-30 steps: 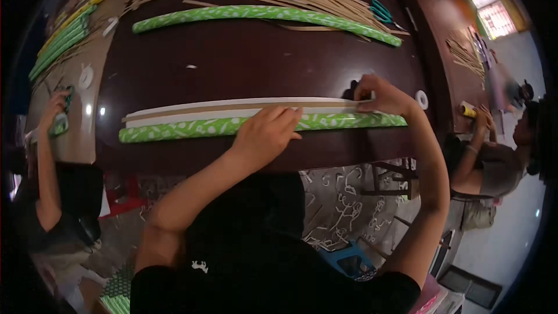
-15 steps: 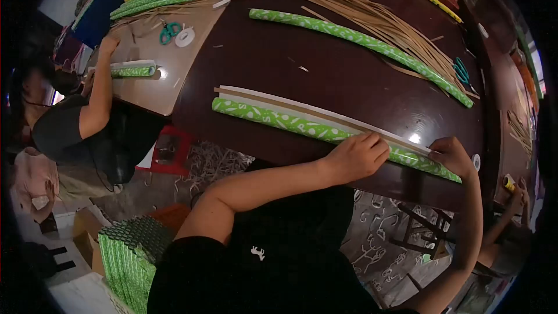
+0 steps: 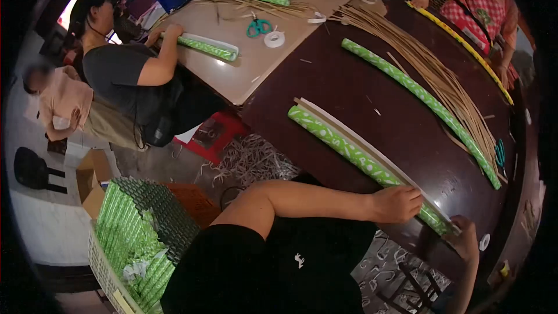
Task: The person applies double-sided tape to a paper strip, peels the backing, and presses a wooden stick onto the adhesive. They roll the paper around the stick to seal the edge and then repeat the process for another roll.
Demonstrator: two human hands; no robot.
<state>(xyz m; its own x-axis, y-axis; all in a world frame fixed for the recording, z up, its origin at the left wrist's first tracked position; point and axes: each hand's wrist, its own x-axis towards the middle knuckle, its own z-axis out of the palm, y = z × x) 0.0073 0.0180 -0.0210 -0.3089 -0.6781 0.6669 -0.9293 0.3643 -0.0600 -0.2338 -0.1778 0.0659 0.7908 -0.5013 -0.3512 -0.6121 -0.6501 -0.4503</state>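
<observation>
A green roll of wrapping paper (image 3: 349, 145) with a white pattern lies at the near edge of the dark table. Its white paper edge stands up along the far side, with a thin brown cardboard strip (image 3: 372, 160) running lengthwise against it. My left hand (image 3: 398, 203) is closed over the roll, fingers curled at its upper edge. Near the roll's right end, my right hand (image 3: 463, 239) pinches the edge of the paper and strip; its fingertips are partly hidden. Beside that hand sits a small white tape roll (image 3: 484, 242).
Another green roll (image 3: 424, 103) lies farther back, beside a bundle of brown strips (image 3: 427, 64) and teal scissors (image 3: 500, 152). A co-worker (image 3: 125, 64) handles a green roll at the pale table (image 3: 279, 61). A crate of green rolls (image 3: 125, 229) stands at lower left.
My view has turned left, so the table and rolls appear farther right and more slanted. Both hands remain on the green roll, the right one now closer to its end.
</observation>
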